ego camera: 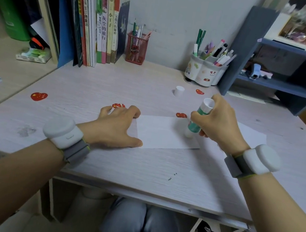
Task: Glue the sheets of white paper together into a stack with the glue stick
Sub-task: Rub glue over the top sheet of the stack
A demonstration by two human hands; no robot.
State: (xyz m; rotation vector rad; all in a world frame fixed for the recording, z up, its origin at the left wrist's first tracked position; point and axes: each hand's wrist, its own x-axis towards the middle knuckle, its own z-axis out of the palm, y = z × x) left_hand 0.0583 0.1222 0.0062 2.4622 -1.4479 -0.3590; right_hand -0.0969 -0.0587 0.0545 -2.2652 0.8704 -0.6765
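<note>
Glue stick (199, 118) tip blurred; second sheet (252, 135) mostly hidden behind right hand (219, 122).

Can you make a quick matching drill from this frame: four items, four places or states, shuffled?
Items:
1. glue stick
2. cap
3. left hand
4. red mesh cup

States:
A. stands loose on the desk
B. pressed flat on the paper's edge
C. holds pencils by the books
D. gripped in the right hand, tip down on the paper

Pairs: 1-D, 2-A, 3-B, 4-C
</note>
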